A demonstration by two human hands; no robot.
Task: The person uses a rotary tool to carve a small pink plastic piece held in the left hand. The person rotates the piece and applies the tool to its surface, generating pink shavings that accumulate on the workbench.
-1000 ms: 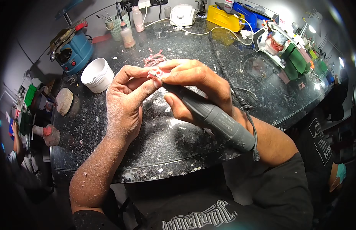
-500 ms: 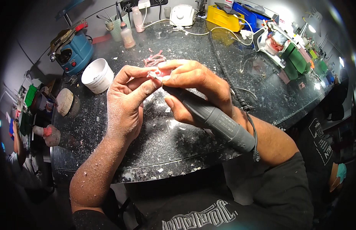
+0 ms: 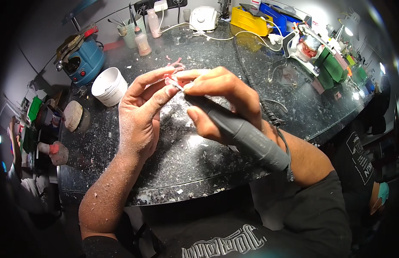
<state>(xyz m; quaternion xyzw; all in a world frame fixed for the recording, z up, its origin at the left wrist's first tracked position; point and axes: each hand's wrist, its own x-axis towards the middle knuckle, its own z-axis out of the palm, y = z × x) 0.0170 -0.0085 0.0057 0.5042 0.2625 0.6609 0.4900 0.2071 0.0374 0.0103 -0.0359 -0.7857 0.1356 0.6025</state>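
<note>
My left hand (image 3: pixel 139 112), dusted with pale powder, pinches a small pink-and-white piece (image 3: pixel 171 81) between thumb and fingers. My right hand (image 3: pixel 227 88) grips a thick dark-grey rotary handpiece (image 3: pixel 255 144) slanting from lower right toward that piece, where its thin metal tip meets it; the exact contact is too small to make out. My right fingertips rest beside the piece, close to my left thumb. A coiled black cord (image 3: pixel 273 118) hangs along my right wrist. Pink scraps (image 3: pixel 177 62) lie on the black bench just beyond my fingers.
A white tub (image 3: pixel 108 86), a beige block (image 3: pixel 73 114) and a blue machine (image 3: pixel 85 58) stand at left on the speckled bench (image 3: pixel 199 172). Bottles (image 3: pixel 143 43), a white unit (image 3: pixel 203 19), a yellow bin (image 3: pixel 251 19) and a green-based white apparatus (image 3: pixel 311 51) line the back. Co-workers (image 3: pixel 23 180) are at both edges.
My left fingertips have risen slightly, tilting the pink piece. The handpiece's rear end has shifted a little down and right, and my right fingers moved slightly with it.
</note>
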